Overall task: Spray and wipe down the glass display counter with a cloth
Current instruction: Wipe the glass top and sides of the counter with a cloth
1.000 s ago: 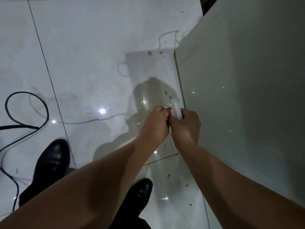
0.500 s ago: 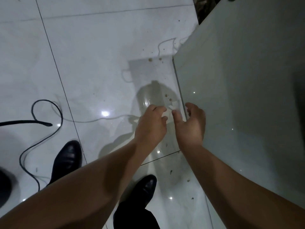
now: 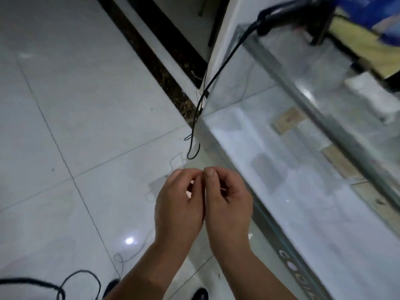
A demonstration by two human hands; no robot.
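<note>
Tiled floor (image 3: pixel 65 105) now shares the view with the glass worktop (image 3: pixel 313 202), as left hand (image 3: pixel 179 208) and right hand (image 3: pixel 229 211) meet, fingers curled on something I cannot tell, wiping not begun.

The left hand (image 3: pixel 178 204) and right hand (image 3: pixel 227 204) are bare, like both forearms. A black left shoe (image 3: pixel 111 286) and right shoe (image 3: pixel 200 294) show below.

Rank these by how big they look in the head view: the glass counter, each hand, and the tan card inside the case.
1. glass display counter, by far the largest.
2. left hand and right hand: alike, not ranked; both are nearest the camera.
3. tan card, smallest, though farther off.
</note>
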